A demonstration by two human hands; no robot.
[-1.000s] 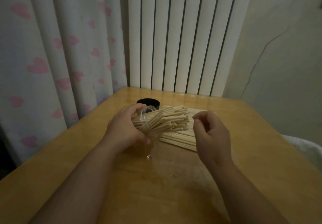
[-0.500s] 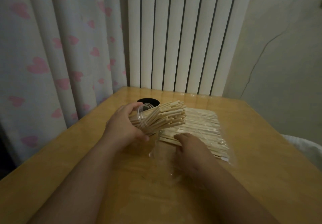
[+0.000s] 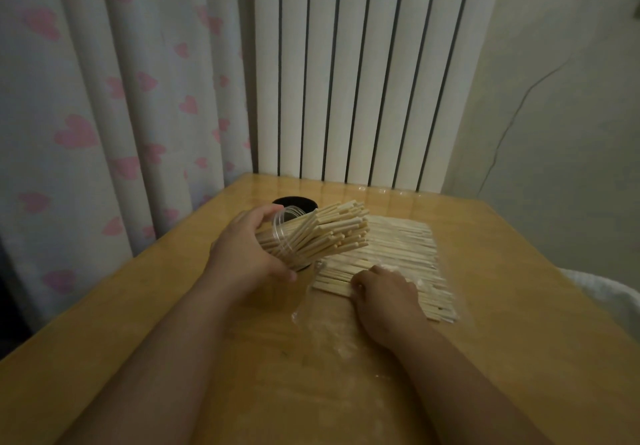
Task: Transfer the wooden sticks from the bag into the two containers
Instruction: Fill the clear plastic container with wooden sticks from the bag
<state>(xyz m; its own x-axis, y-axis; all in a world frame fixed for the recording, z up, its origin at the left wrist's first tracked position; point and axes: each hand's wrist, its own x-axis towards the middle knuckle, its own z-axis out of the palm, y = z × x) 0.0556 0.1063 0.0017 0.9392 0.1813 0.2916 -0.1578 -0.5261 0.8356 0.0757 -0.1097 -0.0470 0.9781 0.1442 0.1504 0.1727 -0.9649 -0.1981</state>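
Note:
My left hand [image 3: 244, 257] grips a clear plastic container [image 3: 282, 233], tilted to the right, with a bunch of pale wooden sticks [image 3: 332, 233] fanning out of its mouth. A black container [image 3: 294, 203] stands just behind it. To the right, a flat layer of wooden sticks [image 3: 398, 257] lies in a clear plastic bag [image 3: 322, 326] on the table. My right hand [image 3: 384, 297] rests palm down on the near end of those sticks, its fingertips curled at their near left corner. Whether it pinches any stick is hidden.
The wooden table [image 3: 173, 323] ends at a white radiator [image 3: 346, 70] behind and a curtain with pink hearts [image 3: 104, 98] on the left. A white cloth [image 3: 602, 299] lies past the right table edge.
My right hand dropped from in front of the held sticks onto the bagged sticks and has since shifted slightly. My left hand tilted the clear container a little higher.

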